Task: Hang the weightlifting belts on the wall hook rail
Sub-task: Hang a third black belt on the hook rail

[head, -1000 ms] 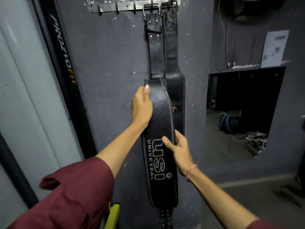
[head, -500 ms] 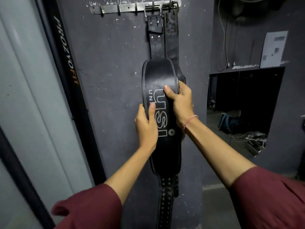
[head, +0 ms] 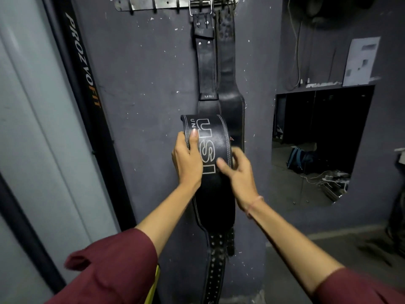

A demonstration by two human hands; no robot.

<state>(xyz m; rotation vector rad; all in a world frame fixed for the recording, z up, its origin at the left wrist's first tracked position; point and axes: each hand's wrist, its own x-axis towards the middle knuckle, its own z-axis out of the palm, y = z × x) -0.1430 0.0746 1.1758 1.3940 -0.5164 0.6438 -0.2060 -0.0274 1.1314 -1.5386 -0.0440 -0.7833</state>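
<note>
- Both hands grip the front belt (head: 217, 150), which is folded over on itself against the wall (head: 142, 84).
- Left hand (head: 186, 160) clamps the belt's left edge, thumb lying on the face beside the "USI" lettering, the other fingers hidden behind.
- Right hand (head: 237, 170) is blurred; its thumb presses the belt's right edge near the stitching, and the fingers wrap round the back. The two hands sit close together, the belt's width between them.
- A thin band circles the right wrist; both sleeves are maroon.
- Front belt hangs by its buckle from a hook on the rail (head: 157, 3) at the top of the view. Its narrow strap runs straight down the wall, and the wide part bulges out in a fold just above the hands.
- Its perforated tail drops below the hands towards the floor.
- A second belt (head: 235, 110) hangs from the rail just right of the first, partly behind it, flat on the wall.
- Left of the belts stands a dark post (head: 87, 95) printed "PROZVOFIT".
- Right of the wall is a dark opening (head: 324, 139), with a paper sheet (head: 361, 60) stuck above it.
</note>
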